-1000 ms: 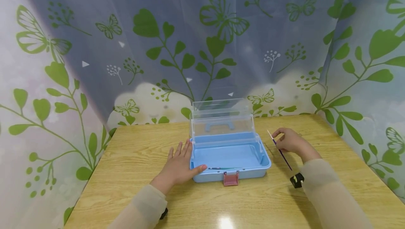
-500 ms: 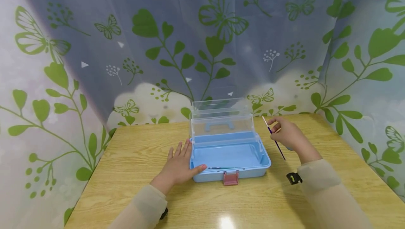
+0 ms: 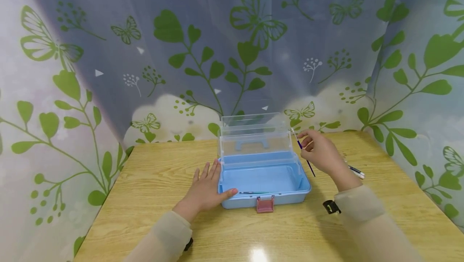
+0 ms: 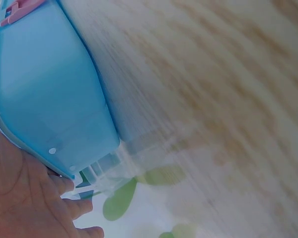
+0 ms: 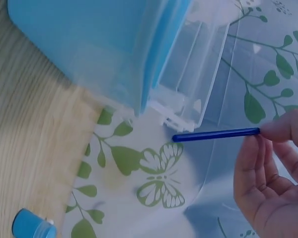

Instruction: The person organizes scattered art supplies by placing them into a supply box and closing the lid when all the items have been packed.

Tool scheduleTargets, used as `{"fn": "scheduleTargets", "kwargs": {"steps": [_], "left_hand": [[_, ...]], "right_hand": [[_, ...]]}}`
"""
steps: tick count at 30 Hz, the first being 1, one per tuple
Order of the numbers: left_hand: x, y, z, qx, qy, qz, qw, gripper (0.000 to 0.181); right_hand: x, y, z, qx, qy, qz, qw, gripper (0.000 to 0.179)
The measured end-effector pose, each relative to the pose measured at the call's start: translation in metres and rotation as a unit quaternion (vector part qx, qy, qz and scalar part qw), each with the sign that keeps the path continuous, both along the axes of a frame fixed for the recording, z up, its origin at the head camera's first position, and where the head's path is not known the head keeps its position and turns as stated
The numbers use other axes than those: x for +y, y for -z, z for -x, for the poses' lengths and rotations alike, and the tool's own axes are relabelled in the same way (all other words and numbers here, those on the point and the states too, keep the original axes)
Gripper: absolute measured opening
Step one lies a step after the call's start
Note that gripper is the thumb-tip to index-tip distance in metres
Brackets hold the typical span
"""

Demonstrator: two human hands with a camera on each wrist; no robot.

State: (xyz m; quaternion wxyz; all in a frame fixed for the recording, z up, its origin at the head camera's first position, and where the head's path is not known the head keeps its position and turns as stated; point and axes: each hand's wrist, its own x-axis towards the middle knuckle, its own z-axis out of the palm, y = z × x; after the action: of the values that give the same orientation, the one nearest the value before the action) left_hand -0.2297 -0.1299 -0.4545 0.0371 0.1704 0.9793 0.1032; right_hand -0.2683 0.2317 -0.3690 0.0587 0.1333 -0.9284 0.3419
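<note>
A light blue storage box [image 3: 235,201] with a pink latch [image 3: 265,205] stands on the table, its clear lid [image 3: 250,133] raised at the back. My left hand [image 3: 204,187] rests against the box's left side, fingers spread and thumb over the front rim. Inside, along the front wall, lies a thin teal-handled brush [image 3: 255,192]. My right hand [image 3: 320,153] pinches a slim paintbrush [image 3: 309,167] between thumb and fingers, in the air right of the box. Its dark blue handle [image 5: 216,134] shows in the right wrist view, pointing away from the fingers.
Pen-like items, one dark and white [image 3: 357,172], lie on the table behind my right wrist. A small blue-capped thing [image 5: 32,225] shows low in the right wrist view. A patterned curtain [image 3: 195,52] hangs behind the wooden table [image 3: 156,173].
My right hand has moved left and away from me with the paintbrush, closer to the lid. Pen-like items behind the wrist have come into sight. My left hand stays on the box.
</note>
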Motion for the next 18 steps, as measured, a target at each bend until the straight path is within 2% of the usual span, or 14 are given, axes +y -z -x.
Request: {"fn": "scheduleTargets", "kwargs": {"steps": [9, 18], "left_hand": [[-0.001, 0.004, 0.002, 0.008, 0.001, -0.004, 1.0, 0.109], [-0.001, 0.002, 0.001, 0.007, 0.001, -0.005, 1.0, 0.112]], "right_hand": [[-0.018, 0.012, 0.0, 0.046, 0.001, 0.024, 0.9986, 0.04], [-0.038, 0.029, 0.001, 0.113, -0.03, 0.044, 0.9922, 0.035]]}}
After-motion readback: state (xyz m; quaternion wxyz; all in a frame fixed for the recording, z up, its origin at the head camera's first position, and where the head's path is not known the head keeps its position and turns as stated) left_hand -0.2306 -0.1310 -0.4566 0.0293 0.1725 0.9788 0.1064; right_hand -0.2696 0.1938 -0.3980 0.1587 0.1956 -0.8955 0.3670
